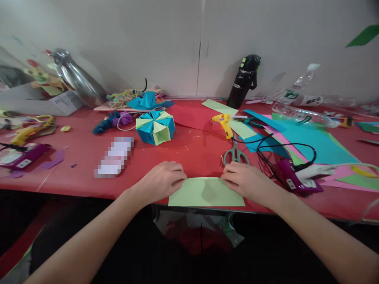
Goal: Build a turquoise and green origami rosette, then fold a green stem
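Observation:
A pale green sheet of paper lies at the table's front edge, its far side slightly raised as if folded. My left hand grips its far left corner with curled fingers. At the far right corner, my right hand pinches the paper the same way. Grey-handled scissors lie just beyond my right hand. Further back on the left stands a blue and pale green folded-paper ball. A yellow glue gun rests behind the scissors.
A blurred-out phone-like object lies left of my hands. Purple power strips with cables sit on both sides. Coloured paper sheets pile up at right. A black bottle and a steel jug stand along the wall.

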A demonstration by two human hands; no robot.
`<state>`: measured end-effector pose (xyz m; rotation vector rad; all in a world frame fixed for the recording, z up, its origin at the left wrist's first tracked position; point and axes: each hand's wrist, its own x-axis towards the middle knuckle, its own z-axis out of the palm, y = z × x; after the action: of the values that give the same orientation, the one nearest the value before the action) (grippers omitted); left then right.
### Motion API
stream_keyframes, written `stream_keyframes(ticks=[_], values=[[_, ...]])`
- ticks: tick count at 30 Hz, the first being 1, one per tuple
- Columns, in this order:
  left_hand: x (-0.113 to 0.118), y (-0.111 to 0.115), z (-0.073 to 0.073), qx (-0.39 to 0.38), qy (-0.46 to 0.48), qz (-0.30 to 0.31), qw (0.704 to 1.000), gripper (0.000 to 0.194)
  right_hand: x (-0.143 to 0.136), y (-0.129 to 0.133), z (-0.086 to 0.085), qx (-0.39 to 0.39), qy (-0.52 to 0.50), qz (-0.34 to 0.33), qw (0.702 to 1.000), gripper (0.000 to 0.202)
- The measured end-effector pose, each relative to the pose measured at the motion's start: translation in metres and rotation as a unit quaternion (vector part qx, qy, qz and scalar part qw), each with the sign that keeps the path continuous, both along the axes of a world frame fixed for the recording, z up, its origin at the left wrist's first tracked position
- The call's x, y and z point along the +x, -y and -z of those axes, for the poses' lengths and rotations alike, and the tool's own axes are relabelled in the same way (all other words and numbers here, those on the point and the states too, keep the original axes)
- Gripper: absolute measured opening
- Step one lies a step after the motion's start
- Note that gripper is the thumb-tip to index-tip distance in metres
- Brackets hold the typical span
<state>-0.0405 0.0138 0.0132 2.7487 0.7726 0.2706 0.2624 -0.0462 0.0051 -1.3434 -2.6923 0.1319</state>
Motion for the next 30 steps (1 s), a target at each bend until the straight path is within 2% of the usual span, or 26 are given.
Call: stream_keyframes(ticks=[5,10,14,19,23,30], values=[[0.003,0.008,-0.002,0.116,-0.071,0.024,0.990,0.023,-0.006,0.010,0.001,0.053,0.071,-0.002,0.996,0.021],[0.003,0.021,-0.006,0.156,-0.115,0.016,0.981,0.019,-0.010,0.024,0.005,0.044,0.082,0.018,0.995,0.028],[0.003,0.025,-0.007,0.103,-0.072,-0.020,0.992,0.023,-0.009,0.024,0.004,-0.014,-0.015,0.057,0.998,0.022],[0.013,0.014,-0.004,0.018,-0.036,-0.074,0.996,0.031,-0.010,0.011,-0.002,-0.089,-0.097,0.127,0.983,0.020],[0.023,0.009,-0.002,0.007,-0.045,-0.070,0.996,0.022,-0.017,0.007,-0.004,-0.108,-0.114,0.114,0.981,0.016],[0.040,0.011,0.002,0.033,-0.032,-0.036,0.998,0.025,-0.030,0.002,0.001,-0.064,-0.110,0.077,0.989,0.014]])
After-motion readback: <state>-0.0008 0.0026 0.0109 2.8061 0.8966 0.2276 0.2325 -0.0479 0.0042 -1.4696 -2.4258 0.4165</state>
